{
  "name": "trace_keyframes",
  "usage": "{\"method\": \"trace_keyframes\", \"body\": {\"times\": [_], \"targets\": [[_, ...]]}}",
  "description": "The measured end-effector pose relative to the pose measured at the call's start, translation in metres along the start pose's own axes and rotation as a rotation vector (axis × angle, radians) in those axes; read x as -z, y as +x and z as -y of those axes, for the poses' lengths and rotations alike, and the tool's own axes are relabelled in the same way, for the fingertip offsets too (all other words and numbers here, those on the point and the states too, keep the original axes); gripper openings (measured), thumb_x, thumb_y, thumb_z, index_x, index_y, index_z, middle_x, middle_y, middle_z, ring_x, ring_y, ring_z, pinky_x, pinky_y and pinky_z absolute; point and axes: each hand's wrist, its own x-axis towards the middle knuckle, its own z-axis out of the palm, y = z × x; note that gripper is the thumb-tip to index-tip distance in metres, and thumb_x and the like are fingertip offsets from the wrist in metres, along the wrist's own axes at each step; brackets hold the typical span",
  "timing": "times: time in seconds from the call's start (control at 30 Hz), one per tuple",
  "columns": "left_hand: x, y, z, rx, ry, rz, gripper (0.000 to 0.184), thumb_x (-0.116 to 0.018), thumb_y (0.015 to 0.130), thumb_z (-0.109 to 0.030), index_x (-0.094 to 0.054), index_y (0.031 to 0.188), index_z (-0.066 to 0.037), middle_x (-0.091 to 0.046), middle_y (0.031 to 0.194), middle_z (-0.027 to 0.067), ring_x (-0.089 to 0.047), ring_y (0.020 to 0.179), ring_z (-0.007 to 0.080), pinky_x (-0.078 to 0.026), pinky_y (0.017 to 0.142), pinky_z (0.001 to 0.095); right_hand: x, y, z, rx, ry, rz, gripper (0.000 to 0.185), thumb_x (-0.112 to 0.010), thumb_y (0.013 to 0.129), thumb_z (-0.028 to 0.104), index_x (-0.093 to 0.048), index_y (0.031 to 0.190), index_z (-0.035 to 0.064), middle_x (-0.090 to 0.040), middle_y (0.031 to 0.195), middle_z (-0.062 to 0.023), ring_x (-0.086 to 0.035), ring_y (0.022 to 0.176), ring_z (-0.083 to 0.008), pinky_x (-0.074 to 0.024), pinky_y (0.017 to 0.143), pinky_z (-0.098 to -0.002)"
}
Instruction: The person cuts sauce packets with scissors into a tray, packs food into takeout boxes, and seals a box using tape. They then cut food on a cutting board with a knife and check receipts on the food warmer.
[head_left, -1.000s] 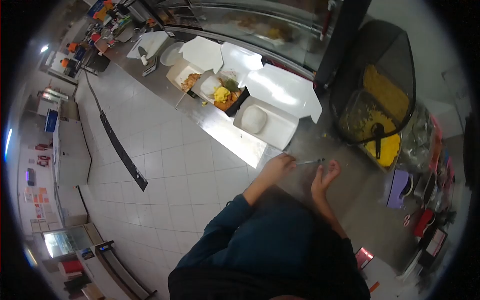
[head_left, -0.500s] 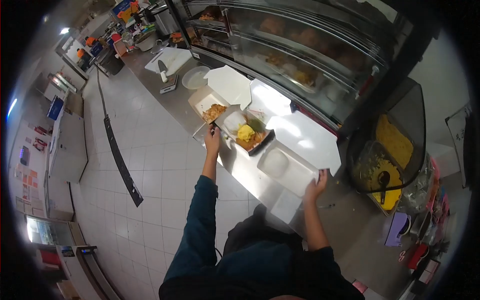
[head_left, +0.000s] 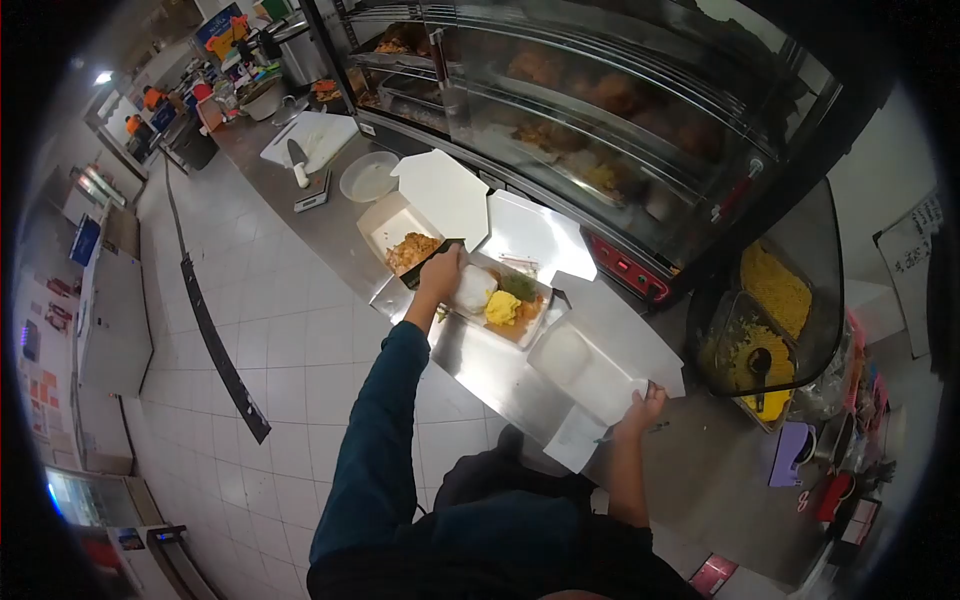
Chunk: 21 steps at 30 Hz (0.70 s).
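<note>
Grey desk (head_left: 700, 490) with one display case (head_left: 600, 110) at its back edge

Right fingers (head_left: 655, 393) pinch the right end of the right box (head_left: 607, 378), which holds one white mound (head_left: 566, 352). Left fingers (head_left: 450, 262) bend over the seam between the left box (head_left: 388, 222) and middle box (head_left: 543, 322); whose wall they grip, I cannot tell. These three boxes stand open near the front edge. One knife (head_left: 300, 176) lies farther left.

No text can be read: writing on the paper (head_left: 912, 262) is too small and blurred, as are the marks on the red panel (head_left: 627, 267) and the blue sign (head_left: 84, 242)
</note>
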Motion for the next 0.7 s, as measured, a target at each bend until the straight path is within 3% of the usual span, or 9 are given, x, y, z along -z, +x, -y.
{"method": "trace_keyframes", "body": {"times": [0.13, 0.27, 0.4, 0.43, 0.5, 0.57, 0.7], "targets": [[-0.017, -0.002, -0.001, -0.163, -0.045, 0.032, 0.019, -0.042, 0.078, -0.015, -0.053, 0.091, -0.007, -0.058, 0.08, 0.0198, -0.054, 0.079, 0.0374, -0.042, 0.069, 0.0465, 0.011, 0.01, -0.012, 0.081, -0.02, -0.045, 0.034, -0.036, 0.069, -0.017, -0.037, 0.1, -0.0011, -0.045, 0.11, -0.0119, -0.045, 0.1, -0.0197, -0.0305, 0.09, -0.0291], [-0.036, 0.006, -0.01, -0.259, -0.208, 0.032, 0.019, -0.045, 0.08, -0.021, -0.054, 0.083, -0.005, -0.058, 0.082, 0.0163, -0.053, 0.08, 0.0362, -0.042, 0.069, 0.0449, 0.037, 0.021, -0.002, -0.015, 0.003, 0.03, 0.037, -0.036, 0.07, -0.015, -0.034, 0.105, -0.0008, -0.045, 0.11, -0.0128, -0.045, 0.101, -0.0208, -0.0321, 0.09, -0.0309], [-0.027, 0.02, -0.016, -0.307, -0.232, 0.19, 0.023, -0.046, 0.081, -0.026, -0.053, 0.081, -0.004, -0.055, 0.08, 0.0197, -0.053, 0.078, 0.0364, -0.041, 0.065, 0.0432, 0.052, 0.021, 0.009, -0.06, 0.083, 0.049, 0.041, -0.037, 0.071, -0.013, -0.033, 0.11, -0.0006, -0.043, 0.112, -0.0136, -0.043, 0.104, -0.022, -0.031, 0.091, -0.0325], [-0.018, 0.015, -0.022, -0.379, -0.25, 0.105, 0.023, -0.046, 0.082, -0.023, -0.05, 0.077, -0.001, -0.054, 0.074, 0.0205, -0.052, 0.072, 0.0378, -0.04, 0.06, 0.0417, 0.048, 0.018, 0.014, -0.045, 0.062, 0.031, 0.042, -0.037, 0.071, -0.013, -0.032, 0.111, -0.0005, -0.043, 0.113, -0.0137, -0.042, 0.105, -0.0222, -0.0307, 0.091, -0.0327], [0.005, 0.004, -0.034, -0.346, -0.165, 0.038, 0.021, -0.046, 0.081, -0.022, -0.051, 0.077, -0.002, -0.054, 0.074, 0.0202, -0.052, 0.073, 0.0377, -0.041, 0.061, 0.0423, 0.049, 0.019, 0.014, -0.028, 0.021, 0.006, 0.043, -0.037, 0.072, -0.012, -0.032, 0.113, -0.0003, -0.042, 0.115, -0.0139, -0.041, 0.106, -0.0226, -0.0301, 0.091, -0.033], [0.033, -0.007, -0.045, -0.25, 0.026, 0.112, 0.02, -0.045, 0.081, -0.023, -0.055, 0.081, -0.006, -0.057, 0.082, 0.0195, -0.054, 0.08, 0.0354, -0.043, 0.068, 0.0448, 0.05, 0.023, 0.005, -0.019, -0.01, -0.007, 0.044, -0.037, 0.072, -0.012, -0.032, 0.114, -0.0001, -0.041, 0.116, -0.0142, -0.04, 0.107, -0.023, -0.0294, 0.092, -0.033], [0.036, -0.03, -0.03, -0.239, 0.021, 0.098, 0.02, -0.047, 0.08, -0.021, -0.057, 0.079, -0.004, -0.057, 0.077, 0.0201, -0.054, 0.074, 0.0385, -0.043, 0.065, 0.0449, 0.044, 0.021, 0.006, -0.057, 0.045, -0.092, 0.032, -0.04, 0.074, -0.009, -0.039, 0.105, -0.0009, -0.046, 0.108, -0.0117, -0.045, 0.1, -0.0203, -0.0317, 0.088, -0.0298]]}}
